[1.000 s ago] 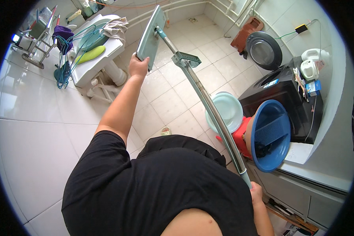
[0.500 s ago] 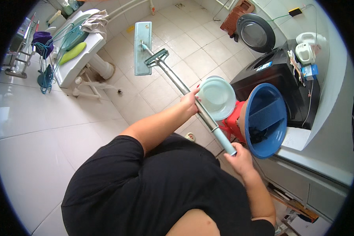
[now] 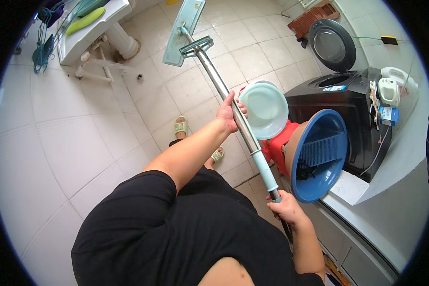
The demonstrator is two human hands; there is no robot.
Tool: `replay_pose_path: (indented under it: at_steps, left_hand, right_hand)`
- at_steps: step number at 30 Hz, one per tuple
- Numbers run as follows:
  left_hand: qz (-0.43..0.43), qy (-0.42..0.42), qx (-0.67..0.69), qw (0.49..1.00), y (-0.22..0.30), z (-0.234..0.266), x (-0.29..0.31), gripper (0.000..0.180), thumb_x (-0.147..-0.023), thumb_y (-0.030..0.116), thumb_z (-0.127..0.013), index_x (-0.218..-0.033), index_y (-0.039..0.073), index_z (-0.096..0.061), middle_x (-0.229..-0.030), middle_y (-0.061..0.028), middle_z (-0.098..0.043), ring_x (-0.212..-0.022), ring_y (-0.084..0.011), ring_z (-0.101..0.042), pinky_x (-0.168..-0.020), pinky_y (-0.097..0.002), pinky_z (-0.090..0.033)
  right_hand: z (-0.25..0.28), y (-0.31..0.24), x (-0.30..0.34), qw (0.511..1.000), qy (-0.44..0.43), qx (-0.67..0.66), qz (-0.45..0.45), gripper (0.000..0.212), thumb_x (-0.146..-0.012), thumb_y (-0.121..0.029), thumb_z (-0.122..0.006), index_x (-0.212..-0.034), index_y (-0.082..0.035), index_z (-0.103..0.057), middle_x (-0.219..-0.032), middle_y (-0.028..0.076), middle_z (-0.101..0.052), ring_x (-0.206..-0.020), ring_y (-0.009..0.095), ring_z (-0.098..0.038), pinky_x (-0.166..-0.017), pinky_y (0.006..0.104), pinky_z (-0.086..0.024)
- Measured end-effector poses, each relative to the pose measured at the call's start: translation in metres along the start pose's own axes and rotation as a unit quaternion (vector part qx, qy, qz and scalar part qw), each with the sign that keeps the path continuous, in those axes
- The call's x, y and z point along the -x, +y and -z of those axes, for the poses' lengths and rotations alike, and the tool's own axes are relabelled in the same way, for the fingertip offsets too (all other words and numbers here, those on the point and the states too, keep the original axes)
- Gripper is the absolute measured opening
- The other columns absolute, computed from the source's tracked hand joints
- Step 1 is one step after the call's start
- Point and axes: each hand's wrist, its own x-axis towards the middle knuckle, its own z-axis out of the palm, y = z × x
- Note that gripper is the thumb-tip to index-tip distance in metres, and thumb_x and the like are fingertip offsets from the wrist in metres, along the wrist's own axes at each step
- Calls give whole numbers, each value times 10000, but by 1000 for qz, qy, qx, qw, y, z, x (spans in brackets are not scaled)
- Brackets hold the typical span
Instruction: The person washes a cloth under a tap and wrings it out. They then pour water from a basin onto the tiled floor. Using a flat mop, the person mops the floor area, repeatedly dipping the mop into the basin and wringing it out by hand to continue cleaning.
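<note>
A flat mop [image 3: 215, 76] with a silver pole and a pale blue rectangular head [image 3: 185, 35] slants across the middle. A teal bracket sits on the pole just below the head. My left hand [image 3: 229, 113] is closed around the silver pole halfway along, thumb lying up it. My right hand [image 3: 288, 209] is closed on the lower end, just below the pale blue sleeve [image 3: 264, 170]. A dark length of pole continues below that hand. The mop head is over the tiled floor; whether it touches cannot be told.
Right of the pole are a pale green basin [image 3: 263, 109], a red stool [image 3: 280, 145] and a tilted blue tub [image 3: 319, 155] with a washboard and something black inside. Behind stands a black washing machine [image 3: 314, 102]. A white sink [image 3: 97, 28] is at left; green slippers [image 3: 181, 125] are below.
The view has shifted, bringing both slippers in. My right hand has moved down and back, and a darker pole section now shows below the pale blue sleeve. My left hand still grips the pole.
</note>
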Motion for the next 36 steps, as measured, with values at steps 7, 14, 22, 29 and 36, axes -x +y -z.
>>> replay_pose_path:
  at_steps: [7,14,22,29,36]
  left_hand:
    - [3,-9,-53,999,-77,7,42,255,-771,288,-604,-794,79,-458,-615,-36,-466,-562,-175,-498,-519,-333,-476]
    - [-98,211,-118,965,-98,25,11,195,-748,105,-614,-769,42,-431,-645,-49,-457,-501,-143,-462,-399,-289,-408]
    - [-92,247,-126,956,-122,57,1,268,-785,215,-617,-839,24,-437,-702,-72,-493,-525,-154,-476,-406,-297,-417]
    - [-80,335,-202,917,-135,51,16,315,-811,286,-576,-930,36,-425,-765,-76,-504,-587,-179,-496,-488,-352,-453]
    - [33,291,-173,940,-146,65,20,297,-808,316,-571,-939,72,-464,-826,-63,-525,-744,-211,-531,-698,-362,-467]
  right_hand:
    - [5,4,-26,995,-36,-84,41,184,-698,-71,-571,-854,-21,-487,-539,7,-450,-386,93,-416,-357,227,-318]
    - [3,14,-66,998,-4,-55,33,710,-688,-55,-593,-1258,37,-181,-516,30,-450,-363,120,-416,-323,253,-310]
    - [14,34,-75,999,36,6,4,934,-652,-71,-637,-1321,22,7,-568,83,-499,-403,144,-466,-330,280,-354]
    - [-3,55,-80,922,196,323,84,893,-658,-167,-622,-1316,18,-48,-804,200,-596,-685,297,-598,-596,385,-472]
    - [-5,36,-73,922,209,323,43,901,-633,-167,-620,-1322,13,-69,-855,247,-573,-791,361,-571,-685,405,-444]
